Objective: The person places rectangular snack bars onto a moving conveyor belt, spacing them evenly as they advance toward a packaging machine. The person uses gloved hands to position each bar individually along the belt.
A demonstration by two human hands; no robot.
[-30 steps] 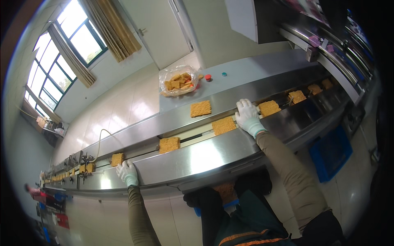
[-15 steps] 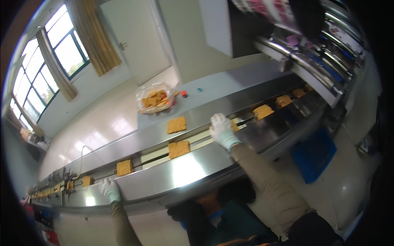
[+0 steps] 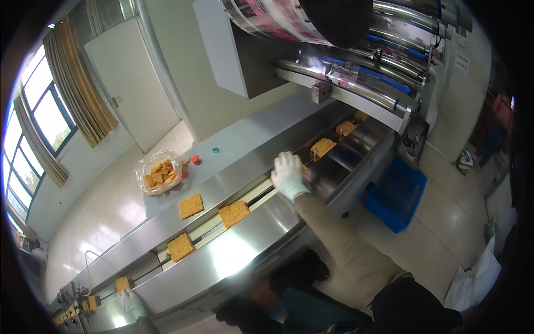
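Square noodle cakes lie in a row along the conveyor channel, among them one cake (image 3: 233, 214) in the middle and another (image 3: 181, 247) nearer. My right hand (image 3: 288, 173), in a white glove, reaches over the channel with its fingers stretched out. Beside it, the edge of a cake (image 3: 303, 167) shows, mostly covered by the hand; whether they touch is hidden. My left hand (image 3: 131, 303), also gloved, lies open at the lower left on the metal edge, close to a small-looking cake (image 3: 123, 284). A single cake (image 3: 191, 206) rests on the metal ledge beyond the channel.
A clear plastic bag (image 3: 161, 173) of broken noodle pieces sits on the grey table, near a red cap (image 3: 195, 160) and a teal cap (image 3: 215, 150). A roller machine with printed film (image 3: 278, 22) overhangs the conveyor's right end. A blue crate (image 3: 396, 195) stands on the floor.
My view has turned to the right, so the scene shifts left. Cakes have moved along the channel toward the machine. My right hand stays over the channel, my left near its edge.
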